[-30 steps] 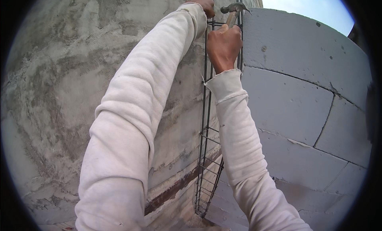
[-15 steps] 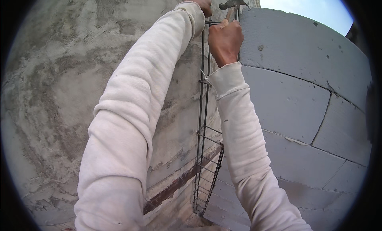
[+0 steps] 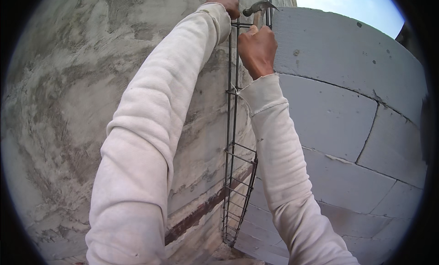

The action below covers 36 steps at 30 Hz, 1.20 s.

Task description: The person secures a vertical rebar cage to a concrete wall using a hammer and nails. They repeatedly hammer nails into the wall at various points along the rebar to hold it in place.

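Observation:
My right hand (image 3: 258, 50) is wrapped round the wooden handle of a claw hammer (image 3: 259, 8), whose dark metal head points left and its claw right. Beside it to the left, my left hand (image 3: 227, 6) is raised at the top of a steel rebar cage (image 3: 232, 114). Its fingers are curled, mostly hidden behind the sleeve, so what they hold, if anything, does not show. The cage has long upright rods joined by thin cross ties, running down to the floor in the corner.
A rough, stained plaster wall (image 3: 68, 96) fills the left side. Large grey blocks (image 3: 324, 114) form a wall on the right, with sky above it. A brown horizontal strip (image 3: 196, 217) runs low along the plaster wall, behind the cage.
The hammer and my right hand have shifted slightly to the left, nearer the left hand. My left hand has moved only a little left; my grip on the hammer is unchanged.

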### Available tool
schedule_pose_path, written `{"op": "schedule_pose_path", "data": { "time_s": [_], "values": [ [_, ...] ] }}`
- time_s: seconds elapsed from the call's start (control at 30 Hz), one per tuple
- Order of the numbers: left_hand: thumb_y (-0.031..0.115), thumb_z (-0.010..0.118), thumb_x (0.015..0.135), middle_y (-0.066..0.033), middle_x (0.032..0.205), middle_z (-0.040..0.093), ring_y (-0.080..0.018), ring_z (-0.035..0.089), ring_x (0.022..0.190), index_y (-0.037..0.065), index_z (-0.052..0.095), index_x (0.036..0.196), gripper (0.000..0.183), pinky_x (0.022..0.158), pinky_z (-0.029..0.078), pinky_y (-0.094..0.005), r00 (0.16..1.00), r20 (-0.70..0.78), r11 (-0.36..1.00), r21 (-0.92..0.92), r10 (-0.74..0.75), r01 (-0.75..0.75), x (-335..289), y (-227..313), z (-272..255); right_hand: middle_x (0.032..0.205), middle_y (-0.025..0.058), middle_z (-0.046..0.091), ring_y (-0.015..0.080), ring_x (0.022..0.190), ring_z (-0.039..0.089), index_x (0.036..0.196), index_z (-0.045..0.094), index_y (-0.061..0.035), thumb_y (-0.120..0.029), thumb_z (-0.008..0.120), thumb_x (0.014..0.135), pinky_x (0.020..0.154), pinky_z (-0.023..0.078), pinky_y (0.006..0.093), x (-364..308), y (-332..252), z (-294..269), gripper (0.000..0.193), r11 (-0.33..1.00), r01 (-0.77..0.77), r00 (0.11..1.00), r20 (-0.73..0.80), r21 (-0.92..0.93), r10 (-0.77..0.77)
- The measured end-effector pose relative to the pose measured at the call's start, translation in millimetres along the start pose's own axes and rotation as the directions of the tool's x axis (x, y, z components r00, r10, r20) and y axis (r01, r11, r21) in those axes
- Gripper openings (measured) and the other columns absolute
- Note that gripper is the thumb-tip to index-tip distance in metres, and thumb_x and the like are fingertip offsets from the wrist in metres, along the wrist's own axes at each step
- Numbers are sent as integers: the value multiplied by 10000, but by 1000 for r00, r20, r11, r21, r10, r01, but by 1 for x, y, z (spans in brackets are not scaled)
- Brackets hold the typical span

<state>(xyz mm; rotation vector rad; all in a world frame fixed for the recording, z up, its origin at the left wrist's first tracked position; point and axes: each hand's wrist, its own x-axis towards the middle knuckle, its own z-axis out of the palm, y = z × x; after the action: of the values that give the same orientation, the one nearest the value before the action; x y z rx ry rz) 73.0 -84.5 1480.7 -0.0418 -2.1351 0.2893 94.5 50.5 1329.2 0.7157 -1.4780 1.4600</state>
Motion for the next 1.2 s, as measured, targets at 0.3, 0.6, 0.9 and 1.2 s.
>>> {"op": "schedule_pose_path", "data": {
  "time_s": [0.3,0.6,0.9,1.2],
  "values": [
    [200,668,898,-211,1067,761,-361,728,1032,59,706,1174,313,858,562,-464,994,10,991,74,113,-113,-31,0,-6,710,24,558,85,632,503,1251,577,68,-183,511,1109,572,423,284,-176,30,-91,296,876,-256,967,103,409,235],
    [145,670,811,-223,1198,733,-394,699,1121,63,697,1285,482,941,558,-438,961,134,958,128,241,-258,-32,-10,5,717,-11,539,53,609,473,1312,556,58,-202,539,1099,554,396,250,-248,88,-106,337,716,-466,884,294,519,363],
    [132,664,833,-259,1196,730,-371,688,1165,-15,523,1402,604,976,541,-430,983,71,981,85,167,-172,-36,4,15,735,42,613,82,609,573,1358,543,70,-158,578,1065,546,460,274,-279,87,-87,372,657,-446,885,410,608,221],
    [20,608,893,-220,1359,666,-270,682,1146,16,428,1467,601,920,553,-375,947,265,965,-233,181,-119,-26,-15,16,789,159,693,269,634,704,1246,620,53,-105,676,990,605,547,357,-353,119,-134,307,612,-595,724,678,522,126]
  ]
}}
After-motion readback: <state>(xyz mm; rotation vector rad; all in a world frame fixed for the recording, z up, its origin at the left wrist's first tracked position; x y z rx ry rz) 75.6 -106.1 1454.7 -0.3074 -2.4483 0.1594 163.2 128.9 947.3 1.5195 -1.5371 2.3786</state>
